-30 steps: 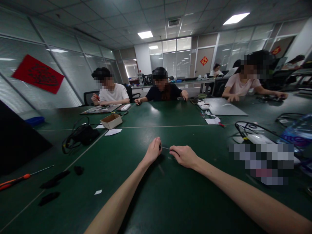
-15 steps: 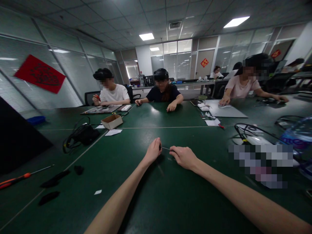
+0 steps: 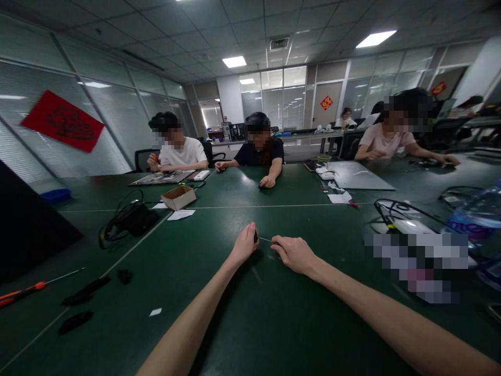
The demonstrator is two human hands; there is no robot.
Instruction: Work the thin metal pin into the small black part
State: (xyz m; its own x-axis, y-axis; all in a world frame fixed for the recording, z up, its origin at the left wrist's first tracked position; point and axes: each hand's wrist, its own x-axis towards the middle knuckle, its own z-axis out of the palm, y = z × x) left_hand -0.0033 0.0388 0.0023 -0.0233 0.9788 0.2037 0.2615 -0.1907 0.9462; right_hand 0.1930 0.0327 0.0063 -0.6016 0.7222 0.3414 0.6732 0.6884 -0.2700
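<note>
In front of me over the green table (image 3: 235,339), my left hand (image 3: 244,246) is closed around a small black part (image 3: 255,237), mostly covered by the fingers. My right hand (image 3: 296,254) grips a screwdriver (image 3: 265,239). Its thin metal shaft reaches left to the black part, while its handle is largely hidden in my fingers. Whether the tip sits in the part or only touches it is too small to tell.
On the left lie an orange-black screwdriver (image 3: 35,287), black pieces (image 3: 86,291), a white scrap (image 3: 155,312), a black cable bundle (image 3: 135,218) and an open cardboard box (image 3: 179,198). Cables and a water bottle (image 3: 475,214) stand right. Three people sit across the table.
My hands keep nearly the same pose on the black part and screwdriver. The middle person's hand has moved along the table, holding something dark; the right person's hand has lifted off the white board.
</note>
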